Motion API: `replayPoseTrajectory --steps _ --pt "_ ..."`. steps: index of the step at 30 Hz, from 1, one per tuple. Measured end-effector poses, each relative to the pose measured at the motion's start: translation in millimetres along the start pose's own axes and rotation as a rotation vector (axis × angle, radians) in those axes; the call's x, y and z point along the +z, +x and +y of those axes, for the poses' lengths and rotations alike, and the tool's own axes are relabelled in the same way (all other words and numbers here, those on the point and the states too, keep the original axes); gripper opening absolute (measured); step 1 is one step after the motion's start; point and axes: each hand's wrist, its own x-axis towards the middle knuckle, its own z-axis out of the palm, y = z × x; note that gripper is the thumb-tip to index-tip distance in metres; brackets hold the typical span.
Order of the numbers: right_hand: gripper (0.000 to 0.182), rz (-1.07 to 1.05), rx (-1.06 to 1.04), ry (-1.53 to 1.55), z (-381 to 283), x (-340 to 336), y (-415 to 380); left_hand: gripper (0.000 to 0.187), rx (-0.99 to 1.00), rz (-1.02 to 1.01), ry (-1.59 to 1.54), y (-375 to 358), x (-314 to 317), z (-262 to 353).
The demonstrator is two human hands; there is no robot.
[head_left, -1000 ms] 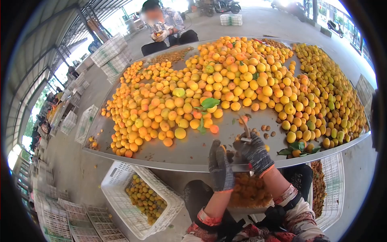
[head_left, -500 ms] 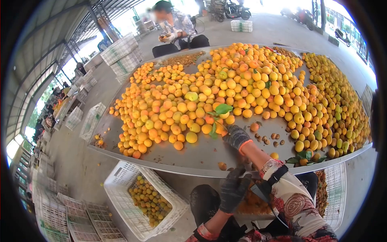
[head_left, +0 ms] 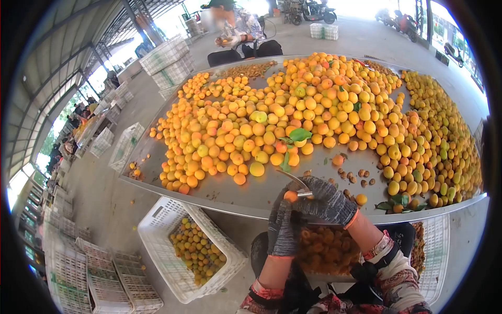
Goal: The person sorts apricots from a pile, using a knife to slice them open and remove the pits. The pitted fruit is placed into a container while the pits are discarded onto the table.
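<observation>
At the near edge of the metal table (head_left: 219, 200), both gloved hands are together. My left hand (head_left: 282, 230), in a grey knit glove, is closed with an apricot (head_left: 291, 196) at its fingertips. My right hand (head_left: 329, 201), gloved alike, grips a small curved knife (head_left: 295, 180); its blade points up and left, and the handle is mostly hidden in the fingers. The knife lies right by the apricot; whether it cuts in cannot be seen. Behind the hands, a large heap of apricots (head_left: 225, 136) covers the table, with green leaves (head_left: 299, 135) at its front.
Brown pits (head_left: 351, 175) lie right of my hands. Greener fruit (head_left: 444, 131) is piled at the table's right. Below stand a white crate (head_left: 157, 230) with fruit and a container of orange pieces (head_left: 329, 248). A person (head_left: 240, 34) sits across; stacked crates (head_left: 167, 60) stand behind.
My right hand has drawn back from the heap's front edge to the left hand, which has risen to meet it. The apricot and the knife now show between them. The view has shifted slightly.
</observation>
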Motion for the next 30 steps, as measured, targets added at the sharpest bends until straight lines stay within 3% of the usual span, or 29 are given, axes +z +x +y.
replayPoseTrajectory --steps 1,3,4,6,7,9,13,15,18,21,30 --pt "0.042 0.003 -0.001 0.001 -10 -3 -1 0.034 0.001 -0.001 0.003 -2 -2 0" --pt "0.043 0.109 0.283 0.239 -25 -6 -6 0.035 -0.038 -0.031 -0.200 -6 -7 -1" --pt "0.043 0.113 0.279 0.241 -31 -8 -11 0.035 -0.035 -0.034 -0.196 -8 -7 2" --pt "0.040 0.261 0.429 0.722 -39 -11 -27 0.035 0.004 -0.120 -0.190 -12 -2 8" --pt "0.040 0.262 0.426 0.722 -39 -12 -34 0.035 0.006 -0.122 -0.189 -14 -1 9" --pt "0.038 0.160 0.034 -0.305 -40 -15 -46 0.030 -0.015 -0.049 -0.215 -19 3 10" --pt "0.037 0.240 0.176 -0.100 -75 -12 -53 0.031 -0.037 -0.090 -0.229 -29 7 6" --pt "0.037 0.168 0.054 -0.308 -81 -14 -56 0.030 0.007 -0.066 -0.146 -34 13 7" --pt "0.036 0.175 0.078 -0.329 -78 -5 -62 0.030 0.069 -0.064 -0.043 -39 16 7" --pt "0.036 0.136 0.064 -0.415 -76 -3 -68 0.030 0.012 -0.097 -0.054 -44 17 8" --pt "0.037 0.185 0.119 -0.346 -82 0 -69 0.030 -0.030 -0.050 -0.079 -45 22 6"
